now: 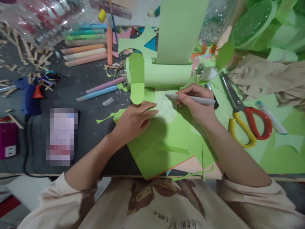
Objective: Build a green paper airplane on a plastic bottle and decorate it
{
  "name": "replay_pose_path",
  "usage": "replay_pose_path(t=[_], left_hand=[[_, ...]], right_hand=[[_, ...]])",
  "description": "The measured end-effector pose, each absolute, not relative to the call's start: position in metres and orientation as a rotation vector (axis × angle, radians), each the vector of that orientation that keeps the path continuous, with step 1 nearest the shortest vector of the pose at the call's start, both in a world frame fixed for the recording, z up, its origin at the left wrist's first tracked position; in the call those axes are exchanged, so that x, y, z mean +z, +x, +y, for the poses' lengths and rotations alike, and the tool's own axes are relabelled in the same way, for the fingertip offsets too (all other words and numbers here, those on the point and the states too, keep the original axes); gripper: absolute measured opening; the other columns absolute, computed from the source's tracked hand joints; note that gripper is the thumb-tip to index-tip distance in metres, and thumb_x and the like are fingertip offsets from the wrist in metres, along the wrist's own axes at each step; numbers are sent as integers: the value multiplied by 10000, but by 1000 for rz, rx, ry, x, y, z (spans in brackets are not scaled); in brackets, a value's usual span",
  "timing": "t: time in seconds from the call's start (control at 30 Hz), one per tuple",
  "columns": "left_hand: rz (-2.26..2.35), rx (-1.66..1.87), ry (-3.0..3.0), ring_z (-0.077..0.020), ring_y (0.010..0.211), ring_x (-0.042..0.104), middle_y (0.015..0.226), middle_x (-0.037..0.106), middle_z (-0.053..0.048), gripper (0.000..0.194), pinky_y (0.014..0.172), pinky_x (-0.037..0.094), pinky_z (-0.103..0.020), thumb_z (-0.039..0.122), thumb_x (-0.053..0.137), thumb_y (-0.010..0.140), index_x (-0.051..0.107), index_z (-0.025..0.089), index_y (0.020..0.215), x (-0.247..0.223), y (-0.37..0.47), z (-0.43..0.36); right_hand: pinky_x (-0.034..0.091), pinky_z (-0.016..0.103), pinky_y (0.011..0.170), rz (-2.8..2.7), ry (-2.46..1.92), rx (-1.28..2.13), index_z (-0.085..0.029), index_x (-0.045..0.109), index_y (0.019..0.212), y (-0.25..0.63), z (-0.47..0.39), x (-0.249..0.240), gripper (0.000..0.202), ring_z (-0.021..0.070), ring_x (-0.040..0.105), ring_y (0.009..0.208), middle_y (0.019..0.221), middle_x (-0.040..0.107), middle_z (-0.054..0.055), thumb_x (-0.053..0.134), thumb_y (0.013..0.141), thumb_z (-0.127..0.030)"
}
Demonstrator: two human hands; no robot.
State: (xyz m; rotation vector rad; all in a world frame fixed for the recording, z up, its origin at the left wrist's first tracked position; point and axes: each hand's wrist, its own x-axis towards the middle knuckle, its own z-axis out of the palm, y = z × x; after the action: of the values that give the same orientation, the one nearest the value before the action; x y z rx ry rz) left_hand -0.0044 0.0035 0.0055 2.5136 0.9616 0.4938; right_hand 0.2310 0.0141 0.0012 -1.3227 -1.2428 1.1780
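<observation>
A pale paper piece (pixel 164 115) marked with star-like lines is steadied by the left hand (pixel 137 119), laid flat with loosely parted fingers and closed around nothing, while a gray-white pen (pixel 202 100) is pinched firmly in the right hand (pixel 200 105), its tip set at the upper part of the drawing. The piece is laid on a green sheet (pixel 152 143), whose lower corner is brought to the table's front edge (pixel 114 176). Room behind is bounded by a paper-wrapped bottle (pixel 169 74), set just beyond the fingers; on the right, the side is crowded by scissors (pixel 238 104) near the forearm. On the left, a stretch of dark tabletop (pixel 91 122) is left showing between hand and phone (pixel 62 133).
</observation>
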Motion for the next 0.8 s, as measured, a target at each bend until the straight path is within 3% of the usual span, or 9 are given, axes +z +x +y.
replay_pose_path(t=[0.27,0.8], left_hand=[[975,462,2466,-267,1171,666,1287,685,-122,342,900,556,-397,72,415,920,672,164,1126,7,-4,3],[945,564,2487,-261,1114,688,1234,710,-133,323,888,573,-397,56,442,904,685,139,1099,6,-5,4]], right_hand=[[456,298,551,-1382,-1377,1150,-221,688,695,230,13,7,159,140,591,597,652,674,-9,755,775,-340],[411,284,534,-1322,-1357,1180,-220,665,679,229,14,9,110,132,554,580,632,650,-16,719,755,-279]])
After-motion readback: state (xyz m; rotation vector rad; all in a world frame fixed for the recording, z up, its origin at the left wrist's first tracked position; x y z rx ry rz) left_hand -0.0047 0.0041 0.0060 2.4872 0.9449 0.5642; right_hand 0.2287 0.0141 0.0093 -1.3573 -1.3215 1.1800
